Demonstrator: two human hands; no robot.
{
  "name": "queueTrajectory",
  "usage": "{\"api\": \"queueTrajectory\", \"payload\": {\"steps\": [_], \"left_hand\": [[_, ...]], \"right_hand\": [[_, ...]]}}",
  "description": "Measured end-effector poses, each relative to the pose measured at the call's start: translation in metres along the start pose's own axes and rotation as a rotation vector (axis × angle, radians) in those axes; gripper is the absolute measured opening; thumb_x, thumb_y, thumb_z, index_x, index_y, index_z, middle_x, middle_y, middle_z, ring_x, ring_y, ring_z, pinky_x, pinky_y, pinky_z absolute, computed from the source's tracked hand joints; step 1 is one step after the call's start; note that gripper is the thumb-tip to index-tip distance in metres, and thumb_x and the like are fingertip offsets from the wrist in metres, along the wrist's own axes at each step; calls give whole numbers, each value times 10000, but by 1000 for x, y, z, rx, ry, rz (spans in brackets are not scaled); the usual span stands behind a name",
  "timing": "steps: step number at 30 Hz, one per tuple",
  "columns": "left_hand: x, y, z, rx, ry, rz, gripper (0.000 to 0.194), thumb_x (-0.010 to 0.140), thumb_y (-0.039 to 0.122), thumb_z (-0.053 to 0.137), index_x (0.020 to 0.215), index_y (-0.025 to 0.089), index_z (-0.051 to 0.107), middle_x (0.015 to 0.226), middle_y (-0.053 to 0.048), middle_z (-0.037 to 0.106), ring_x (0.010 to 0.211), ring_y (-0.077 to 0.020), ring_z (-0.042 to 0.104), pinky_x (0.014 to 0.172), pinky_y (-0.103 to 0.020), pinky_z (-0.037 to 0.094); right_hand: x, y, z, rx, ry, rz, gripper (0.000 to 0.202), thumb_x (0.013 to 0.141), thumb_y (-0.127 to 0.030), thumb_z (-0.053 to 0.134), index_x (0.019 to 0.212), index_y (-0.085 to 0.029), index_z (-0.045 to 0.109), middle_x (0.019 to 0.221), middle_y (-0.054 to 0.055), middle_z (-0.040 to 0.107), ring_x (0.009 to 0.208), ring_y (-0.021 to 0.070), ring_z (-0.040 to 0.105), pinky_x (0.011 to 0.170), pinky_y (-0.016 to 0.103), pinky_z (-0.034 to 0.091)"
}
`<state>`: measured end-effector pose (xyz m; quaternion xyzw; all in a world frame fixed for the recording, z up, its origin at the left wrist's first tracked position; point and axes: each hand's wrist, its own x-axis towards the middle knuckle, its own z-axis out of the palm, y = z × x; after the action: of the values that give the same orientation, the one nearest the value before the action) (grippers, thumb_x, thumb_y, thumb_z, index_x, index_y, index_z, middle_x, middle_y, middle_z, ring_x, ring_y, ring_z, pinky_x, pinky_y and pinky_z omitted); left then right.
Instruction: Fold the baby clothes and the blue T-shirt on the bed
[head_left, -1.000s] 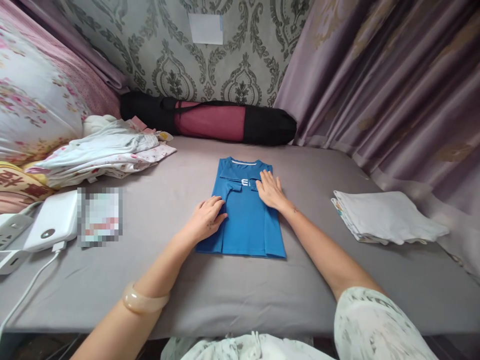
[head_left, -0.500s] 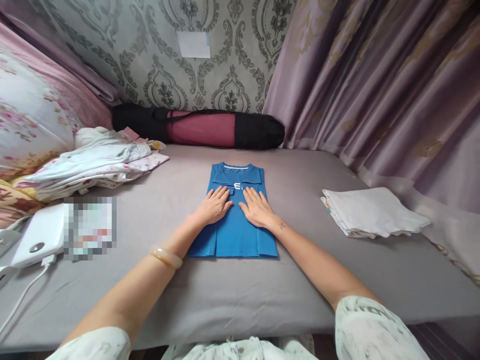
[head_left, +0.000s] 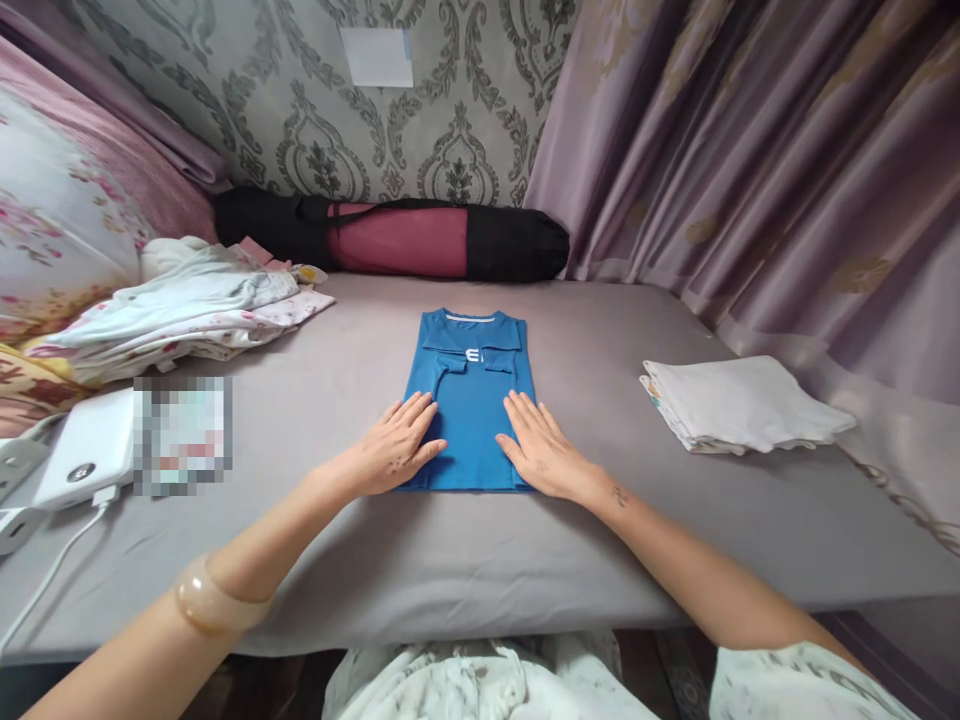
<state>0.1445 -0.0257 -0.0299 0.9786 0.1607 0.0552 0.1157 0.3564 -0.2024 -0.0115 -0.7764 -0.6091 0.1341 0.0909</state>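
Observation:
A blue shirt [head_left: 472, 420] lies before me with both sides folded in over its front, its neckline towards the wall. White lettering shows partly between the folded edges near the top. My left hand [head_left: 401, 445] rests flat on the shirt's lower left side, fingers stretched out, thumb pointing inward. On the lower right side lies my right hand [head_left: 544, 450], also flat with its fingers extended. Neither hand grips the cloth; both cover parts of the shirt's side edges.
The shirt is on a grey-covered bed [head_left: 600, 350]. Folded white cloth [head_left: 742, 405] lies at right, a pile of clothes [head_left: 195, 310] at left. A white power bank [head_left: 90, 450] with a cable sits near left. A black and maroon long bag [head_left: 397, 240] lies along the wall.
Both hands have moved outward and nearer to me, from the shirt's middle to its lower sides. The folded sleeve ends near the lettering are now uncovered. The view has tilted down slightly.

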Motion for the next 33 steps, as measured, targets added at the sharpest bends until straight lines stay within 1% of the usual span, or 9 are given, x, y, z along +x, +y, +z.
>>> {"api": "queueTrajectory", "payload": {"steps": [3, 6, 9, 12, 16, 22, 24, 28, 33], "left_hand": [[-14, 4, 6, -17, -3, 0, 710, 979, 609, 266, 1486, 125, 375, 1571, -169, 331, 1476, -283, 257, 1191, -462, 249], [-15, 7, 10, -19, -19, -26, 713, 988, 598, 241, 1505, 117, 341, 1583, -176, 299, 1481, -280, 240, 1201, -475, 217], [-14, 14, 2, -18, -13, -11, 693, 988, 593, 270, 1494, 128, 359, 1574, -179, 318, 1477, -289, 251, 1195, -501, 225], [-18, 26, -13, -35, 9, 89, 607, 999, 551, 302, 1454, 169, 426, 1556, -153, 368, 1471, -285, 272, 1197, -519, 212], [-26, 37, -23, -113, -63, 202, 521, 998, 489, 377, 1407, 186, 491, 1500, -152, 449, 1404, -271, 401, 1164, -439, 323], [-34, 32, -17, -161, -8, 194, 510, 963, 441, 485, 1424, 224, 458, 1457, -168, 426, 1303, -301, 476, 1064, -447, 443], [-37, 28, -18, -134, 25, 186, 487, 962, 421, 494, 1406, 224, 471, 1417, -169, 438, 1269, -301, 485, 1034, -450, 463], [-43, 20, -24, -71, 25, 213, 380, 980, 385, 472, 1314, 224, 554, 1227, -137, 542, 1084, -246, 562, 938, -396, 510], [-43, 19, -28, 74, 35, 323, 300, 1004, 321, 432, 1184, 194, 636, 1062, -112, 615, 957, -213, 596, 855, -352, 527]], "right_hand": [[-13, -3, 7, -10, -21, 27, 739, 997, -578, 150, 1577, -121, 157, 1634, 94, 97, 1511, 221, 47, 1236, 454, 107], [-12, -4, 10, -20, -23, 43, 730, 998, -567, 179, 1576, -121, 167, 1633, 95, 98, 1510, 227, 54, 1237, 459, 112], [-13, -8, 6, -33, 4, 14, 684, 1009, -524, 198, 1579, -147, 160, 1632, 84, 115, 1510, 231, 71, 1237, 475, 114], [-22, -19, 1, -40, 21, -115, 618, 1023, -478, 212, 1576, -204, 192, 1633, 43, 120, 1511, 220, 68, 1239, 470, 114], [-35, -33, 3, -38, -68, -294, 575, 1024, -480, 255, 1553, -256, 277, 1627, 20, 164, 1510, 221, 104, 1236, 474, 140], [-38, -34, -3, -4, -116, -322, 552, 1031, -458, 244, 1549, -272, 283, 1619, 8, 223, 1503, 222, 157, 1230, 490, 167], [-41, -31, -10, 17, -80, -304, 543, 1032, -446, 243, 1545, -278, 300, 1614, 3, 251, 1496, 208, 190, 1227, 462, 203], [-53, -22, -18, 3, 31, -259, 485, 1007, -399, 370, 1465, -269, 465, 1479, 74, 481, 1397, 236, 386, 1160, 427, 356], [-57, -8, -14, 5, 82, -358, 395, 978, -312, 498, 1361, -237, 562, 1306, 115, 586, 1220, 263, 526, 1015, 453, 493]]}}
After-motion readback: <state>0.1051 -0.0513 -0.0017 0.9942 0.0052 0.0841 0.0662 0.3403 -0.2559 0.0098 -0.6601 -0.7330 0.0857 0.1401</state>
